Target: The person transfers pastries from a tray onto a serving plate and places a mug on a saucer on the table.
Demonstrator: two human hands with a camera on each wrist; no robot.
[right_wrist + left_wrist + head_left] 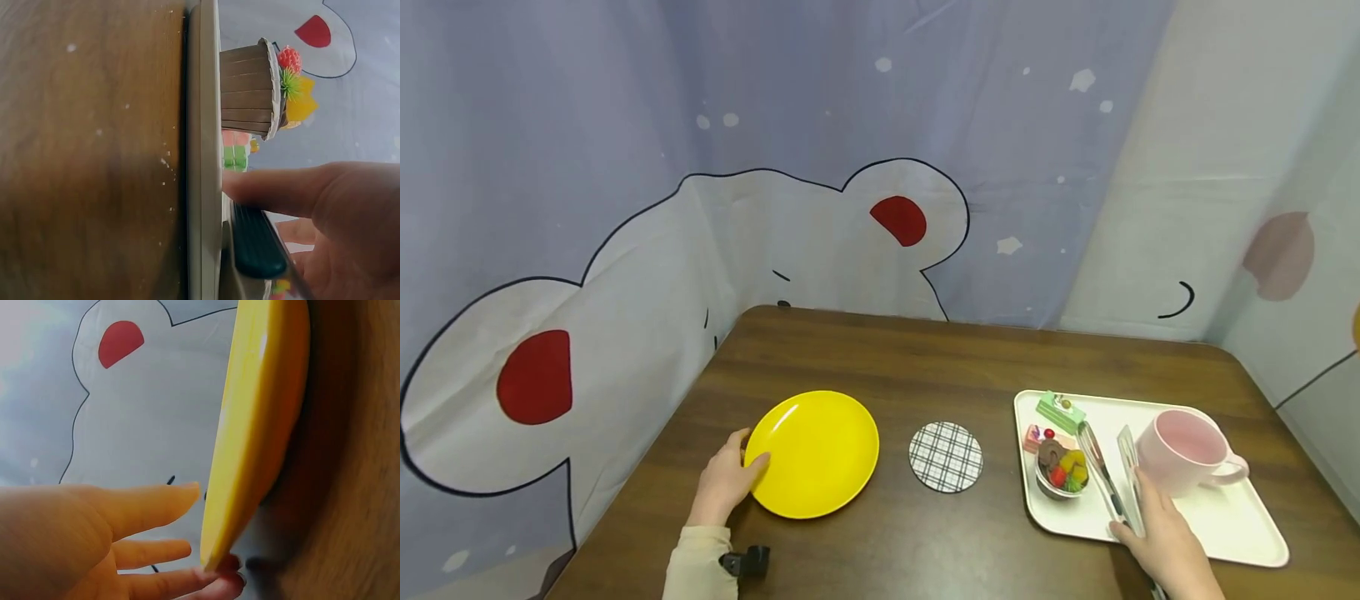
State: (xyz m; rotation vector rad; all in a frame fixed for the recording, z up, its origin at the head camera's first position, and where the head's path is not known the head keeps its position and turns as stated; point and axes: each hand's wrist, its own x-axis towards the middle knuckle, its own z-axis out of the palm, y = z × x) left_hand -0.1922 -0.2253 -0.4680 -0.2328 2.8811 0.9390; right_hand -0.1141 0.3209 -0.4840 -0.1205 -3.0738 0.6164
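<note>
At the left rim of a yellow plate (816,454) is my left hand (724,479). In the left wrist view its thumb (169,503) is just off the plate's upper side, while some fingertips (228,584) reach under the rim. My right hand (1168,542) holds metal tongs (1101,471) with dark green grips (256,247) between thumb and fingers, over the front of a cream tray (1075,522). The tongs' two arms are spread. Beside them on the tray are a cupcake (250,90) with fruit on top and a pink mug (1176,458).
A checked round coaster (946,457) lies on the brown table (955,367) between plate and tray. Small green (1060,408) and pink (1036,437) cake pieces are at the tray's left end. A printed curtain (820,100) hangs behind the table.
</note>
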